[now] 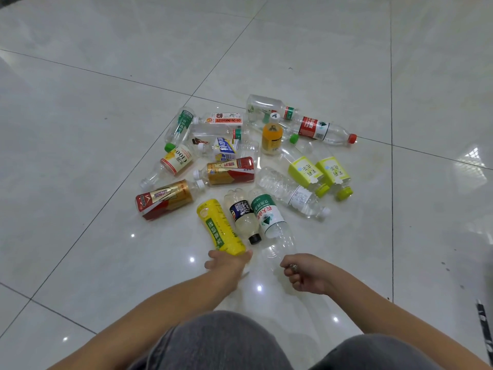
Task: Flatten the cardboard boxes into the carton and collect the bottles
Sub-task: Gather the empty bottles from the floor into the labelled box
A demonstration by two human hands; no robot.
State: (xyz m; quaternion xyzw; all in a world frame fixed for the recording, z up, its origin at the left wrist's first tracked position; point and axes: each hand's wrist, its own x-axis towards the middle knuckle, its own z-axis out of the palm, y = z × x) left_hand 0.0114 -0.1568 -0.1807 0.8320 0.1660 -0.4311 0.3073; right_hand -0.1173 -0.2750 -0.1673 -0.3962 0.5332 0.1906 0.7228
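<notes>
The left hand (pixel 229 262) has its fingers wrapped round the yellow bottle (pixel 220 228) on the floor (pixel 106 249), and the right hand (pixel 304 273) curls its fingers round the neck of the clear green-label bottle (pixel 266 214).

The left hand (pixel 228 263) covers the neck end of the yellow bottle (pixel 220 225), so the cap is hidden and most of the fingers are out of sight. The right hand (pixel 304 273) curls round a small grey thing (pixel 293 267) that is too small to name. The mouth of the clear green-labelled bottle (pixel 268 216) blurs into glare just beside it, and whether they touch cannot be told. Both forearms (pixel 160 316) and the grey trousers (pixel 221 340) are cut off by the lower edge. A dark striped object (pixel 484 327), cut by the right edge, cannot be identified. A dark strip (pixel 12 0) is clipped by the top left corner. A brown scrap (pixel 200 141) lies half hidden among the far bottles.
</notes>
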